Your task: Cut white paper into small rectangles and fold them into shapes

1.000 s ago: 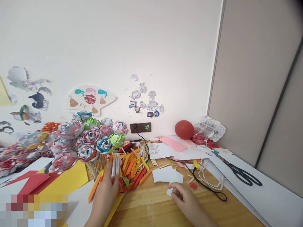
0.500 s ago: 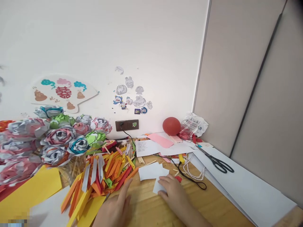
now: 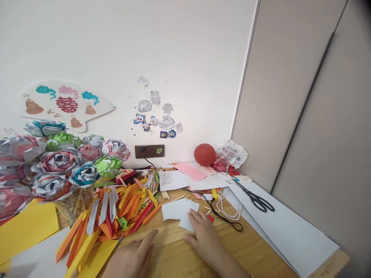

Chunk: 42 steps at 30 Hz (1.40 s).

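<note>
My right hand (image 3: 203,231) lies on the table with its fingers stretched out and fingertips resting on a small white piece of paper (image 3: 186,223). Its thumb is spread to the left, off that piece. Just beyond, other white paper pieces (image 3: 174,209) overlap it. My left hand (image 3: 130,255) is low in the view, at the near side of the table, index finger extended and nothing seen in it; its other fingers are partly hidden. Beside it lies a heap of folded orange, yellow, red and white paper strips (image 3: 127,208).
Paper flowers (image 3: 60,160) crowd the left side above yellow sheets (image 3: 31,224). Black scissors (image 3: 256,199) rest on large white sheets (image 3: 290,227) at right. Near the wall are a red balloon (image 3: 204,154), pink paper (image 3: 191,171), a bead string (image 3: 228,210) and a black cord (image 3: 222,212).
My right hand has slid the small white piece slightly away from me toward the other pieces, and its thumb has come off the paper. The whole view has shifted a little.
</note>
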Motion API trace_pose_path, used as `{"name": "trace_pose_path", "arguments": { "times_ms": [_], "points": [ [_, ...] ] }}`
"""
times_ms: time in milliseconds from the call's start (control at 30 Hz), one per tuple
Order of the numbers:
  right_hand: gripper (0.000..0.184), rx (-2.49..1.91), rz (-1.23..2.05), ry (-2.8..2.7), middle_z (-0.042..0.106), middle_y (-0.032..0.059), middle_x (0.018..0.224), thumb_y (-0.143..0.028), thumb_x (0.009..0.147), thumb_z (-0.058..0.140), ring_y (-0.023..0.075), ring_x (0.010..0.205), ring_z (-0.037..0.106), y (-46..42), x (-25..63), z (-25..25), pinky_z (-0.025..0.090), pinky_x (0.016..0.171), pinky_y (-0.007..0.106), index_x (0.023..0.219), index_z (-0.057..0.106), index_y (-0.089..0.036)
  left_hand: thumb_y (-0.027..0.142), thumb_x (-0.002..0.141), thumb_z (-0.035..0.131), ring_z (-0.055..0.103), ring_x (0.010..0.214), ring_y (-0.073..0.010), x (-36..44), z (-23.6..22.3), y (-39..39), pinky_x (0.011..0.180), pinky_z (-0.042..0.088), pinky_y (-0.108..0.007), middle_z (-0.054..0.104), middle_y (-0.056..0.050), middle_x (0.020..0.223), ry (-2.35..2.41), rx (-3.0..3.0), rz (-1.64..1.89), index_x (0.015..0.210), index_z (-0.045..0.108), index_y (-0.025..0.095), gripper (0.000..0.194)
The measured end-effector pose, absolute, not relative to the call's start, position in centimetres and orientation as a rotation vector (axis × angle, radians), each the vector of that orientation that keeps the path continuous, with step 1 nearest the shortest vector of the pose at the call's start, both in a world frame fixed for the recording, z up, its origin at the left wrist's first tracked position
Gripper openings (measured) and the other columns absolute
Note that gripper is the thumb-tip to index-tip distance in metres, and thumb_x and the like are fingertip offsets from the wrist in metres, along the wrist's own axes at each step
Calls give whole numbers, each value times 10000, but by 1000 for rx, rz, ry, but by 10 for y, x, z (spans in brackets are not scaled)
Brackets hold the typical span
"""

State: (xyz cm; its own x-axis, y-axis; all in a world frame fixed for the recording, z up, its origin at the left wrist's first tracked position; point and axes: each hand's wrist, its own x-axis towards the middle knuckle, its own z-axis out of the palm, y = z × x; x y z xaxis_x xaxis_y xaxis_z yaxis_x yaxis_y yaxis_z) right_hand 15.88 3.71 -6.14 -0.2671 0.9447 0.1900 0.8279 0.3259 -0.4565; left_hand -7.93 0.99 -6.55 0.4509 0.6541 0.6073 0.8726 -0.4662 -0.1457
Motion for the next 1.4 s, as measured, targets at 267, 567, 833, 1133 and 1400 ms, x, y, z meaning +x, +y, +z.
{"name": "trace_pose_path", "arguments": {
  "times_ms": [267, 567, 833, 1133, 1400],
  "points": [
    [468, -1401, 460, -2134, 569, 33, 1275, -192, 747, 611, 253, 1160, 460, 37, 155, -61, 348, 1009, 351, 1214, 590, -199, 134, 842, 331, 681, 477, -192, -78, -66, 10, 431, 524, -244, 730, -55, 605, -1202, -2245, -631, 977, 662, 157, 359],
    [451, -1410, 442, -2096, 624, 22, 1204, -169, 749, 629, 246, 1090, 487, 35, 152, -63, 374, 959, 324, 1198, 603, -190, 98, 825, 309, 681, 496, -195, -75, -62, 7, 438, 523, -257, 736, -53, 638, -1220, -2317, -568, 949, 664, 176, 384],
    [284, -1353, 405, -2095, 669, 13, 1119, -128, 820, 555, 210, 1024, 533, 31, 146, -63, 401, 906, 311, 1048, 687, -236, 131, 839, 335, 685, 557, -173, -82, -65, 11, 517, 507, -221, 726, -31, 647, -1450, -2414, -614, 929, 654, 215, 342],
    [402, -1345, 433, -2100, 646, 0, 1167, -250, 696, 743, 252, 1047, 503, 29, 145, -64, 385, 906, 337, 1089, 663, -260, 147, 831, 342, 689, 572, -192, -80, -65, 9, 525, 510, -240, 724, -25, 641, -1501, -2450, -616, 898, 656, 233, 332],
    [271, -1341, 376, -2111, 708, 17, 895, -241, 694, 763, 231, 927, 537, 30, 140, -70, 395, 780, 305, 959, 704, -252, 151, 821, 348, 690, 595, -178, -82, -63, 9, 556, 503, -225, 716, -17, 627, -1600, -2470, -626, 902, 658, 238, 332]
  ]
}}
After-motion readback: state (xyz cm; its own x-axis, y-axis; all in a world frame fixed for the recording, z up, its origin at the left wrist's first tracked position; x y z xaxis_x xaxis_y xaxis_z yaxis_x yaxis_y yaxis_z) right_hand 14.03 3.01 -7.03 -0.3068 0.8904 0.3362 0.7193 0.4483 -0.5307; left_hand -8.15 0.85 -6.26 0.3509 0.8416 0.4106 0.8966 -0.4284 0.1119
